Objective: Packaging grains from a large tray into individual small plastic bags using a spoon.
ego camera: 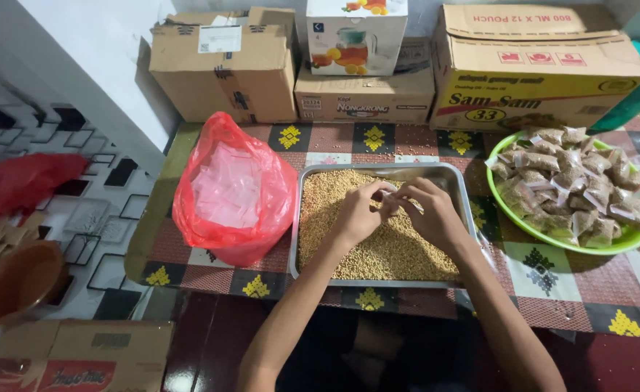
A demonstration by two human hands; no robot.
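Note:
A metal tray [456,190] full of small tan seeds [378,250] lies on a patterned mat in front of me. Both hands hover over its middle and meet there. My left hand [359,210] and my right hand [427,210] pinch a small clear plastic pouch [393,197] between their fingertips. To the left a red plastic bag [225,218] holds a stack of empty clear pouches [229,190]. At the right a green bowl [523,226] is heaped with filled seed pouches [574,181].
Several cardboard boxes [225,69] stand along the wall behind the mat [552,279]. On the tiled floor to the left lie a brown funnel [15,283], a red bag [18,181] and another carton [73,356].

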